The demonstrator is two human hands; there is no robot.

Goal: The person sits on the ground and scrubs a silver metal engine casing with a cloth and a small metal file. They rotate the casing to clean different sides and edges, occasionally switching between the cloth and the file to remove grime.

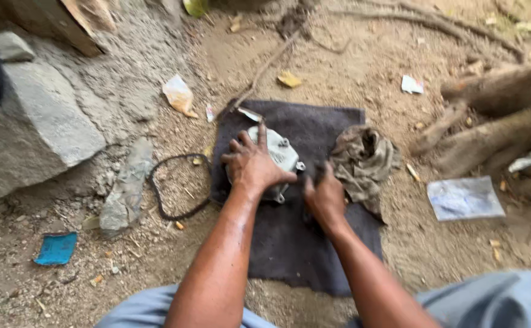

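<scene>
Pale cast-metal round cover, frame centre, on dark fuzzy mat over sandy ground: left hand splayed flat on it; right hand clenched, contents unclear.

Metal cover on mat, rag rightward

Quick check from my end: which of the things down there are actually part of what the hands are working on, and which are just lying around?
In hand:
left hand flat on the pale metal cover
right hand on the dark mat
crumpled rag on the mat
black rubber gasket loop beside the mat

Lying about:
blue scrap
clear plastic bag
wrapper litter
grey rock
tree roots
</scene>
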